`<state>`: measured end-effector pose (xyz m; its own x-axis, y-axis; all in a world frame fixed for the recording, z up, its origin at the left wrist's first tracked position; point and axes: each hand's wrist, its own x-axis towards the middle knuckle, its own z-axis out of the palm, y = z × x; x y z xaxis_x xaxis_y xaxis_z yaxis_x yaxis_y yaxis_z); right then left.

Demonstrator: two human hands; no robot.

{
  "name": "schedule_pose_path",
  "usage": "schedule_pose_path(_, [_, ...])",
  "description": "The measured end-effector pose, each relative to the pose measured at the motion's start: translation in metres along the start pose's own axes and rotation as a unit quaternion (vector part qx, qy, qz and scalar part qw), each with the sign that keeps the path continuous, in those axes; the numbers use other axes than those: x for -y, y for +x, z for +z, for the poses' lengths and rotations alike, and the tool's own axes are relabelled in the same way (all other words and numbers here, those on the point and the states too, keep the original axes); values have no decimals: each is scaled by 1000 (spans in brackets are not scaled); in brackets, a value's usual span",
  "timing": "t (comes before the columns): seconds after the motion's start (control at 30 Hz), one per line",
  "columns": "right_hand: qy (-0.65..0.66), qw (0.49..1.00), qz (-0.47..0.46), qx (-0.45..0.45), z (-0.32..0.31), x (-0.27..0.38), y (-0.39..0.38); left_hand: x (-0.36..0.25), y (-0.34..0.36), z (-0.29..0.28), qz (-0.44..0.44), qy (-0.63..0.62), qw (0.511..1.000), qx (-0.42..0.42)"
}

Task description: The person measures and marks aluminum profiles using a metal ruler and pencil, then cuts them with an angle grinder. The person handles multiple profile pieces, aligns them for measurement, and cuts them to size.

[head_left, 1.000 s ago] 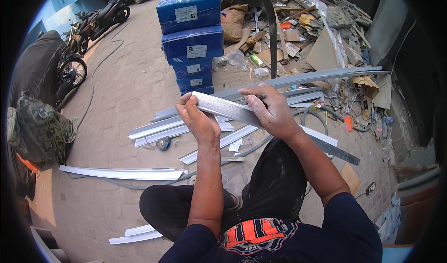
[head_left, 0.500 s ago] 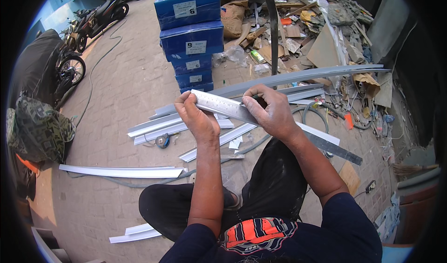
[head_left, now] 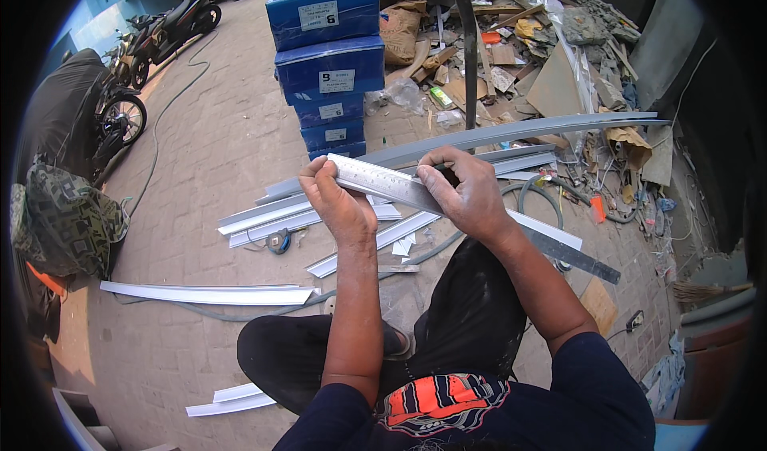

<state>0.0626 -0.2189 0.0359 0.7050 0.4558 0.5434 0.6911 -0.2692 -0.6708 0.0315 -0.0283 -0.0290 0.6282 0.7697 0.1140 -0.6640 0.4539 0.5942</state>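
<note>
A steel ruler (head_left: 385, 182) lies along a white trim strip (head_left: 551, 229), and I hold the two together in front of me, slanting down to the right. My left hand (head_left: 341, 207) is closed round their left end, thumb on top. Farther along, my right hand (head_left: 471, 195) grips the ruler with thumb and bent fingers. A small dark green bit shows between those fingers; I cannot make out what it is. Past my right wrist the ruler sticks out beyond the strip's end. Below lie more white strips (head_left: 272, 216) and a tape measure (head_left: 279, 241).
Stacked blue boxes (head_left: 329, 67) stand ahead, with a rubble heap (head_left: 511, 59) to their right. Long grey profiles (head_left: 479, 134) cross the paving, and a hose (head_left: 435, 251) winds among the strips. Another white strip (head_left: 208, 294) lies left. Motorcycles (head_left: 172, 31) are parked far left.
</note>
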Motion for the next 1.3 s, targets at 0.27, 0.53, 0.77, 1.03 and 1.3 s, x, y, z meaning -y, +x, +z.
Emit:
schedule_pose_path(0.27, [-1, 1000, -15, -10, 2, -1, -1, -1, 0, 0, 2, -4, 1000, 11])
schedule_pose_path(0.53, [-9, 1000, -12, -13, 3, -1, -2, -2, 1, 0, 1, 5, 1000, 8])
schedule_pose_path(0.77, [-12, 1000, -3, -21, 5, -6, -3, -3, -1, 3, -3, -3, 1000, -8])
schedule_pose_path(1.03, [63, 997, 49, -5, 1, -1, -2, -2, 1, -1, -8, 7, 1000, -6])
schedule_pose_path(1.3, [170, 970, -96, -144, -95, 59, -18, 9, 9, -12, -7, 18, 999, -35])
